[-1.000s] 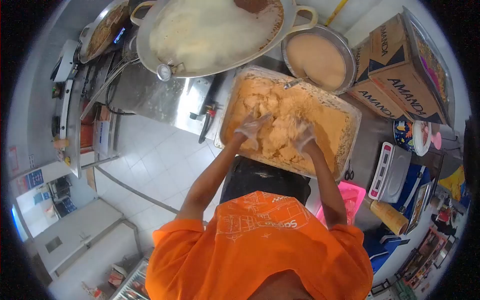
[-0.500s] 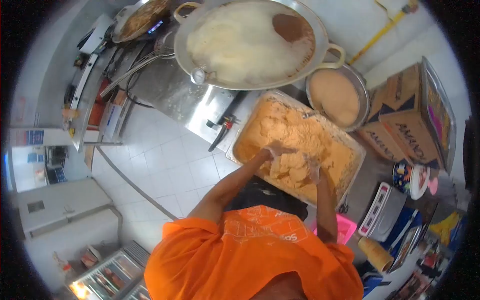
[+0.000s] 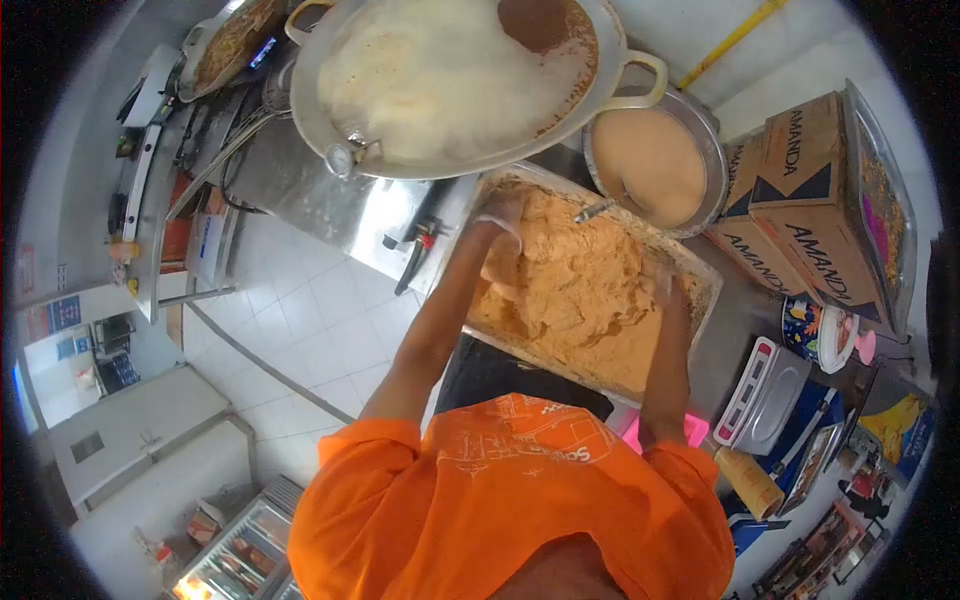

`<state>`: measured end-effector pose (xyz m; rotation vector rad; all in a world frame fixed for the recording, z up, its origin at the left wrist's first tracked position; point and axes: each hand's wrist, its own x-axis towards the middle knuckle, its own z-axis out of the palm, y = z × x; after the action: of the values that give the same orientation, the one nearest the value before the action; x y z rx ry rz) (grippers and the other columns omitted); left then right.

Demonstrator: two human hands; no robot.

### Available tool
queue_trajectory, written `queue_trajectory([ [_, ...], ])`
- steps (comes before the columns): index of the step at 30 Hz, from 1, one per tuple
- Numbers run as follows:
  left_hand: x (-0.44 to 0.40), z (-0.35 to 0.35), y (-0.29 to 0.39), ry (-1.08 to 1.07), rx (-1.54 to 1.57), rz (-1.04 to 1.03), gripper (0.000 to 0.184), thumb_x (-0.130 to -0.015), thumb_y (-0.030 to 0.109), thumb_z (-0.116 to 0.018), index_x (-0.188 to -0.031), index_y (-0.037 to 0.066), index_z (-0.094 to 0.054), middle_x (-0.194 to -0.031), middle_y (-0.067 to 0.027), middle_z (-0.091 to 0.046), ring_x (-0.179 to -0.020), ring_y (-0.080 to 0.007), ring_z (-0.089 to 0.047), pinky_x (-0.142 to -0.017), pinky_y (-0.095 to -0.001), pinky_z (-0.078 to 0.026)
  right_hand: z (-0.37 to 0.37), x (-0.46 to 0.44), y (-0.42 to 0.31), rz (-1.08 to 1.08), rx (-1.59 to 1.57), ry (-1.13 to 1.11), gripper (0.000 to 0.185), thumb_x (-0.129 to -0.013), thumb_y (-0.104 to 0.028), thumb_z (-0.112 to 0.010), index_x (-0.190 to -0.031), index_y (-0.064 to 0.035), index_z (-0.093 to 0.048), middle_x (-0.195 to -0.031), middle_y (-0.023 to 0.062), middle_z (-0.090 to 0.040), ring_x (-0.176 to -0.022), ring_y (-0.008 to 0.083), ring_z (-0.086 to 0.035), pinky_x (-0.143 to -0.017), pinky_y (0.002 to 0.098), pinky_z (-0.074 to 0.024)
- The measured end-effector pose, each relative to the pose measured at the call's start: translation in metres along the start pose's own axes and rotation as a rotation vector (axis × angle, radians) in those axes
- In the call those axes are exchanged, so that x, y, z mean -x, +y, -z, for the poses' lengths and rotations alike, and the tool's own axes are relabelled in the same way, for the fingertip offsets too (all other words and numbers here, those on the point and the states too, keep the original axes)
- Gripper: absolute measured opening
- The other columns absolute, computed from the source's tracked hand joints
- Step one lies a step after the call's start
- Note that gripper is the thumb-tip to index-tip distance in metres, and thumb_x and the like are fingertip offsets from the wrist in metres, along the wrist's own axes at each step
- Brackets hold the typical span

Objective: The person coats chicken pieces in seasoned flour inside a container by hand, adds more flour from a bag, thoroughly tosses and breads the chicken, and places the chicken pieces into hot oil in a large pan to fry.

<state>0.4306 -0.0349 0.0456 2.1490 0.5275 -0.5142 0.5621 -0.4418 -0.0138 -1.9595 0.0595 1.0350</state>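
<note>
A large metal tray (image 3: 709,310) holds a deep bed of orange breading flour (image 3: 585,270), with lumpy coated pieces in it. My left hand (image 3: 503,212), in a clear plastic glove, reaches into the flour along the tray's left side; its fingers are blurred and partly covered. At the right side my right hand (image 3: 668,285), also gloved, is sunk in the flour, so its fingers are hidden. A metal utensil handle (image 3: 594,211) lies over the tray's far edge.
Behind the tray steams a wide two-handled pan (image 3: 480,165) with a thermometer (image 3: 340,160) on its rim. A bowl of orange batter (image 3: 650,165) stands beside it. Cardboard boxes (image 3: 800,220), a scale (image 3: 765,400) and a pink container (image 3: 695,430) are at the right.
My hands have moved apart, the left toward the tray's far left corner and the right outward to the right. The mound between them is lower and spread wider. The view has shifted slightly.
</note>
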Motion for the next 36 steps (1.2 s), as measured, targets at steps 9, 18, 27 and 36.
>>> queue_trajectory([
  [9,-0.002,-0.057,-0.042,-0.134,-0.418,-0.379,0.069,-0.088,0.053,-0.040,-0.143,0.017,-0.018,-0.148,-0.0100,-0.017,-0.135,-0.0281,-0.018,-0.111,-0.0396,-0.014,-0.158,-0.015,-0.119,0.030,0.616,-0.446,0.069,-0.080,-0.040,-0.060,-0.134,-0.0034,-0.036,-0.139,0.0193,-0.033,-0.120,0.0304,-0.041,-0.100,0.0445,-0.0323],
  [18,0.151,-0.105,-0.055,-0.097,-0.042,0.114,0.059,-0.088,0.048,-0.045,-0.133,0.012,-0.031,-0.136,-0.0118,-0.030,-0.124,-0.0282,-0.029,-0.103,-0.0391,-0.024,-0.186,0.069,-0.110,0.568,1.127,-0.421,0.059,-0.086,-0.032,-0.050,-0.135,-0.0035,-0.033,-0.133,0.0203,-0.039,-0.125,0.0265,-0.034,-0.102,0.0342,-0.0296],
  [27,0.148,-0.058,0.026,-0.039,0.605,0.341,0.051,-0.089,0.044,-0.047,-0.122,0.006,-0.044,-0.121,-0.0125,-0.043,-0.110,-0.0259,-0.042,-0.092,-0.0372,-0.034,-0.195,0.051,-0.106,0.567,1.217,-0.286,0.055,-0.086,-0.031,-0.051,-0.131,-0.0029,-0.036,-0.131,0.0203,-0.041,-0.121,0.0265,-0.037,-0.099,0.0352,-0.0315],
  [36,0.216,-0.033,0.051,-0.002,0.930,0.416,0.046,-0.090,0.040,-0.049,-0.110,-0.001,-0.057,-0.107,-0.0132,-0.056,-0.096,-0.0235,-0.054,-0.081,-0.0352,-0.044,-0.223,0.058,-0.110,0.577,1.265,-0.253,0.051,-0.086,-0.029,-0.052,-0.128,-0.0022,-0.040,-0.128,0.0204,-0.042,-0.117,0.0265,-0.039,-0.097,0.0361,-0.0333],
])
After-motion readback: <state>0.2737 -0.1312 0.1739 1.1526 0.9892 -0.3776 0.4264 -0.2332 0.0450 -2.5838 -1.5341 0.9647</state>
